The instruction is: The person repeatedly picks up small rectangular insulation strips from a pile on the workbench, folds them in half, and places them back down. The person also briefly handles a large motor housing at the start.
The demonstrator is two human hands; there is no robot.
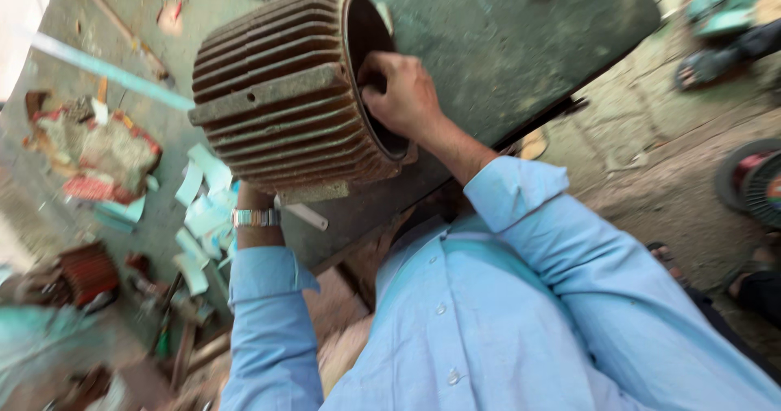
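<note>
**Two hands on one finned housing, one at the mouth, one below**

Your right hand (404, 95) has its fingers curled over the rim of the open end of the rusty finned motor housing (281, 114), closed on that rim. The housing lies on its side on the green metal table (504, 28), its long axis running left to right, mouth facing your right hand. Your left hand (254, 195) is hidden under the housing above the wristwatch (255, 216); its grip cannot be made out.
</note>
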